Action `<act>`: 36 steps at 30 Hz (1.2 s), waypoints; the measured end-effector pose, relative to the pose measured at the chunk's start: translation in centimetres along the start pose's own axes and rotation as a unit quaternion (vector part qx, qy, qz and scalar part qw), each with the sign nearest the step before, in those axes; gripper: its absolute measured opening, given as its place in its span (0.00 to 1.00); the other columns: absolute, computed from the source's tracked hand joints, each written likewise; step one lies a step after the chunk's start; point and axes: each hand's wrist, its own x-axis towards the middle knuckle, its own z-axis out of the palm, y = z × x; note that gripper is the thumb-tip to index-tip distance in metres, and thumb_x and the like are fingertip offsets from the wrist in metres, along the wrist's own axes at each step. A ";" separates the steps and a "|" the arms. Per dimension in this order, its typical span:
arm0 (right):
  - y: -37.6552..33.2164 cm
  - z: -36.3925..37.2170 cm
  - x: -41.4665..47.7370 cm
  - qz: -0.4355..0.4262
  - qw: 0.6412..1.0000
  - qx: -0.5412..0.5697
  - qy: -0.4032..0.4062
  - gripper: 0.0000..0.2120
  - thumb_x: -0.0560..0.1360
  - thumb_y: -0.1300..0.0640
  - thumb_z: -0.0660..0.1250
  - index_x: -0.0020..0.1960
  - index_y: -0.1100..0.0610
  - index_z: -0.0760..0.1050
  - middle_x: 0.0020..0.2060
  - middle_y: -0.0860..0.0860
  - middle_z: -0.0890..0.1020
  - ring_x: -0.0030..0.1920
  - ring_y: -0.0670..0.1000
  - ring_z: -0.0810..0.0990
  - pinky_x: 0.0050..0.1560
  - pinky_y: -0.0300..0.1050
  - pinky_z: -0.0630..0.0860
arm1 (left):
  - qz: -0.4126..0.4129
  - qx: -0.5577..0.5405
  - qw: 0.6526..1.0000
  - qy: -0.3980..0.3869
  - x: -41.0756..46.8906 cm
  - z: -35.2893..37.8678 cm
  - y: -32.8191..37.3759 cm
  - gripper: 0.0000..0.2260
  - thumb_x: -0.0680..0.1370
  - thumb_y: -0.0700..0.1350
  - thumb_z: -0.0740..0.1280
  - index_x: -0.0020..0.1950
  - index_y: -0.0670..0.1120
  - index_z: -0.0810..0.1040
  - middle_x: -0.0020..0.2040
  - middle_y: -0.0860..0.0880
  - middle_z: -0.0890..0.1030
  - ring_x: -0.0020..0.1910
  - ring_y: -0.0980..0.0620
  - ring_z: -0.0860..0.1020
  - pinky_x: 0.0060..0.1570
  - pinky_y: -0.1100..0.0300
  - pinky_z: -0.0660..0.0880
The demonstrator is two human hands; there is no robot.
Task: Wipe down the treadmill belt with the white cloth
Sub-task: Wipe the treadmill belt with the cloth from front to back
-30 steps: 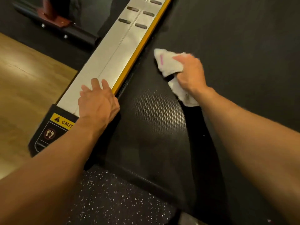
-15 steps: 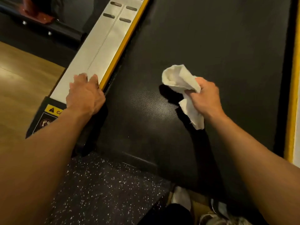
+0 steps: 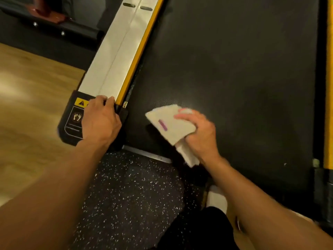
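- My right hand (image 3: 201,136) grips the white cloth (image 3: 170,126), fingers curled over its upper edge, and presses it flat on the treadmill belt (image 3: 243,69) near the belt's rear left corner.
- The cloth is folded, with a small purple mark on the face I see; a loose tail of it hangs out below my palm toward the belt's rear edge.
- My left hand (image 3: 100,121) rests palm down on the black end cap (image 3: 72,123) of the left side rail (image 3: 115,56), fingers curled loosely, holding nothing, covering part of the yellow caution label (image 3: 81,102).
- A yellow strip (image 3: 138,55) runs between the silver rail and the belt.
- Speckled black rubber flooring (image 3: 126,195) lies behind the treadmill, with wood flooring (image 3: 30,98) to the left.
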 end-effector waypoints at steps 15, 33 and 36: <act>-1.6 4.8 -3.7 -0.216 0.932 -0.142 -0.253 0.24 0.58 0.64 0.79 0.54 0.56 0.82 0.55 0.57 0.80 0.54 0.59 0.76 0.54 0.47 0.72 | 0.036 -0.044 0.998 -0.033 0.0 0.5 -2.2 0.17 0.81 0.44 0.59 0.70 0.43 0.69 0.67 0.42 0.69 0.64 0.42 0.69 0.58 0.47 0.72; -4.5 5.3 0.3 -0.150 0.954 -0.213 -0.147 0.20 0.65 0.65 0.73 0.55 0.54 0.80 0.56 0.54 0.80 0.53 0.58 0.75 0.52 0.49 0.73 | 0.031 -0.033 0.998 -0.044 -0.1 0.0 -1.7 0.23 0.75 0.35 0.67 0.70 0.41 0.68 0.67 0.42 0.68 0.65 0.41 0.67 0.61 0.47 0.71; -5.0 7.6 0.5 -0.153 0.924 -0.290 -0.195 0.22 0.68 0.64 0.70 0.61 0.51 0.77 0.64 0.53 0.75 0.60 0.59 0.70 0.56 0.55 0.71 | 0.043 -0.017 0.997 -0.056 0.0 -0.1 -2.0 0.24 0.75 0.35 0.68 0.70 0.41 0.68 0.68 0.41 0.68 0.65 0.40 0.67 0.61 0.46 0.71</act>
